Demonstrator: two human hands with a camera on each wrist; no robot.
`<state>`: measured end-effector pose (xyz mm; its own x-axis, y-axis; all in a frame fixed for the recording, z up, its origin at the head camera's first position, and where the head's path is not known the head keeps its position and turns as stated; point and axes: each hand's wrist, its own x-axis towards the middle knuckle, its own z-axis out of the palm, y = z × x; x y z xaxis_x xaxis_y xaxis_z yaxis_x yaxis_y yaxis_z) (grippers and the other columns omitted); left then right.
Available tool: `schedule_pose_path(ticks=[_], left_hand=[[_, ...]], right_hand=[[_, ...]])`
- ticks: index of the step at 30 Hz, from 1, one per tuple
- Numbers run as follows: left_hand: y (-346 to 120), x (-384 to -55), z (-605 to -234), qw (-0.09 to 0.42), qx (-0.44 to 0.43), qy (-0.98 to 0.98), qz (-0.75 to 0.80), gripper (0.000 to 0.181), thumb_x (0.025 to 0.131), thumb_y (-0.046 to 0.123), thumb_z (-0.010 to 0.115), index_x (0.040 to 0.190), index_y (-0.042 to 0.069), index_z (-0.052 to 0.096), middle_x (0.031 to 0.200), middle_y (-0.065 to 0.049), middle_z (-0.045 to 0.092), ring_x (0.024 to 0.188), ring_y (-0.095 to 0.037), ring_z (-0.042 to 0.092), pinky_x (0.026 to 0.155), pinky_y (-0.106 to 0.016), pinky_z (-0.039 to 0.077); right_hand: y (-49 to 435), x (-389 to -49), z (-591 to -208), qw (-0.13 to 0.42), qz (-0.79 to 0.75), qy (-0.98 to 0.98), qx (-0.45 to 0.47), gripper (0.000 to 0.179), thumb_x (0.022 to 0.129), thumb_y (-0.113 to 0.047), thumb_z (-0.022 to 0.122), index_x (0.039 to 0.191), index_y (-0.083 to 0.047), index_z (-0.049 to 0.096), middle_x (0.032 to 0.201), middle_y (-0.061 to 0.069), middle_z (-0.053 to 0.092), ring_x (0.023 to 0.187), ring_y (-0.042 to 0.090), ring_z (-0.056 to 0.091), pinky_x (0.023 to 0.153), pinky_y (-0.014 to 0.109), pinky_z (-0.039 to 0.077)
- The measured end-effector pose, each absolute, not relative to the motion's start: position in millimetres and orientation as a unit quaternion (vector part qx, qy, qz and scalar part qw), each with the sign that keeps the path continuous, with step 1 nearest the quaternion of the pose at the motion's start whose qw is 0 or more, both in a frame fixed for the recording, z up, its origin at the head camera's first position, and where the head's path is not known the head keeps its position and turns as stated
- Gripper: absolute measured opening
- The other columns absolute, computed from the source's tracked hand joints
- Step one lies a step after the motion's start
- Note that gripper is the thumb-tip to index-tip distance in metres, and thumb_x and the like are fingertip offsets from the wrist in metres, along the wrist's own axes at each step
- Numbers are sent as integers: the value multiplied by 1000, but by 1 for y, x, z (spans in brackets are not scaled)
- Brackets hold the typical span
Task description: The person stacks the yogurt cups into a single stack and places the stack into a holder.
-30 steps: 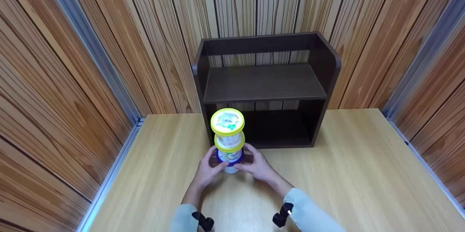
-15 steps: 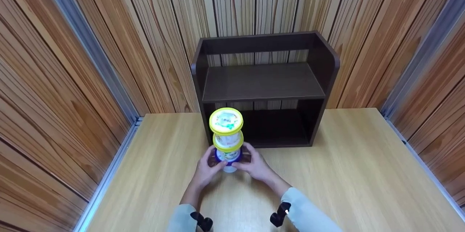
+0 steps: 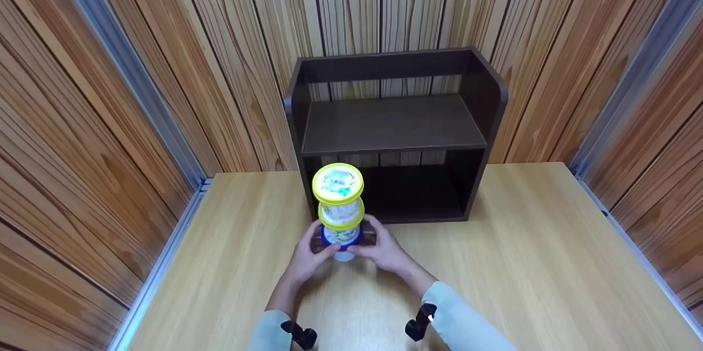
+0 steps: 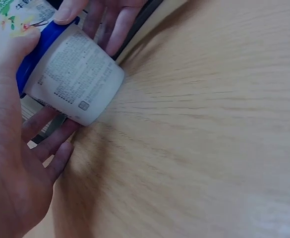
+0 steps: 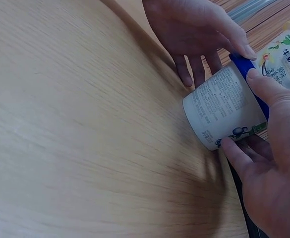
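Three small tubs stand in a column in the head view. The top tub (image 3: pixel 338 182) and the middle tub (image 3: pixel 341 221) have yellow lids and white printed sides. At the bottom is a white tub with a blue lid (image 4: pixel 80 79), covered in fine print and low over the tabletop. My left hand (image 3: pixel 305 258) grips this lowest tub from the left, thumb on the blue rim. From the right, my right hand (image 3: pixel 385 251) holds the same tub (image 5: pixel 221 106), its thumb also at the rim and other fingers around the side. Both thumbs nearly meet at the front.
A dark brown two-tier shelf (image 3: pixel 395 123) stands just behind the tubs, against the wood-panelled wall (image 3: pixel 362 5). The light wooden table (image 3: pixel 538 263) extends to both sides, with metal strips along the side walls. Black cameras are strapped over my pale sleeves (image 3: pixel 461 318).
The whole head view has shifted slightly, so shelf, tubs and hands all sit a little further left. Both hands keep their hold on the bottom tub.
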<state>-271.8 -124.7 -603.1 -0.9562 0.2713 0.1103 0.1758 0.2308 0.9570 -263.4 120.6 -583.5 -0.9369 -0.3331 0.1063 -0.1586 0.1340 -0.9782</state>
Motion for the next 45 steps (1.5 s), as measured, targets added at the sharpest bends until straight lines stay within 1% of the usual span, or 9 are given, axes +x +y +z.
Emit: schedule_pose_path(ticks=[3, 8, 13, 16, 24, 28, 33, 39, 45], left_hand=[[-128, -272, -600, 48, 149, 787, 597, 75, 107, 25, 80, 170, 11, 42, 159, -21, 63, 148, -42, 63, 124, -57, 54], [-134, -275, -594, 61, 164, 796, 580, 74, 107, 31, 80, 170, 16, 45, 162, -19, 63, 152, -43, 61, 128, -63, 50], [-142, -277, -587, 48, 158, 804, 571, 71, 108, 30, 78, 170, 16, 47, 161, -21, 64, 151, -45, 61, 126, -67, 49], [-146, -278, -580, 35, 149, 803, 576, 71, 108, 27, 77, 171, 16, 46, 160, -22, 64, 150, -47, 61, 125, -68, 50], [-157, -283, -555, -2, 153, 801, 579, 68, 108, 19, 76, 170, 15, 48, 159, -22, 67, 146, -45, 65, 123, -71, 48], [-163, -286, -541, -20, 146, 806, 573, 69, 107, 21, 77, 170, 17, 49, 161, -19, 66, 146, -42, 65, 124, -68, 49], [-168, -290, -519, -54, 162, 801, 573, 70, 106, 16, 78, 169, 13, 49, 160, -20, 67, 144, -44, 68, 120, -68, 52], [-170, -295, -492, -102, 181, 793, 573, 74, 104, 16, 78, 170, 10, 47, 165, -23, 62, 145, -48, 66, 118, -71, 53], [-170, -296, -459, -142, 187, 785, 573, 74, 102, 15, 79, 169, 9, 47, 169, -21, 59, 147, -49, 63, 117, -69, 54]], right_hand=[[121, -264, -583, 67, -634, 753, -164, 76, 102, -9, 83, 165, 1, 42, 162, 33, 54, 149, 56, 59, 124, 61, 54], [121, -265, -583, 66, -629, 757, -164, 74, 103, -9, 82, 165, 0, 42, 162, 32, 54, 151, 57, 57, 126, 64, 51], [121, -265, -583, 71, -626, 758, -167, 75, 103, -11, 81, 166, -1, 42, 163, 32, 53, 152, 56, 56, 127, 65, 49], [121, -265, -582, 71, -627, 757, -168, 76, 103, -10, 82, 166, -1, 42, 163, 33, 53, 152, 57, 55, 128, 66, 49], [120, -263, -582, 77, -624, 760, -162, 78, 102, -11, 83, 166, 1, 40, 160, 35, 54, 149, 59, 58, 123, 63, 54], [120, -262, -583, 82, -625, 761, -155, 79, 102, -12, 83, 167, -1, 40, 162, 34, 53, 151, 58, 56, 126, 65, 51], [121, -262, -584, 82, -631, 756, -153, 78, 102, -10, 82, 166, 0, 40, 163, 34, 52, 152, 59, 55, 127, 66, 49], [122, -262, -583, 77, -634, 753, -160, 78, 101, -7, 82, 166, 1, 39, 162, 36, 52, 150, 59, 56, 126, 64, 51], [122, -264, -583, 76, -631, 756, -158, 77, 102, -9, 81, 167, -1, 40, 163, 33, 53, 151, 57, 57, 126, 65, 51]])
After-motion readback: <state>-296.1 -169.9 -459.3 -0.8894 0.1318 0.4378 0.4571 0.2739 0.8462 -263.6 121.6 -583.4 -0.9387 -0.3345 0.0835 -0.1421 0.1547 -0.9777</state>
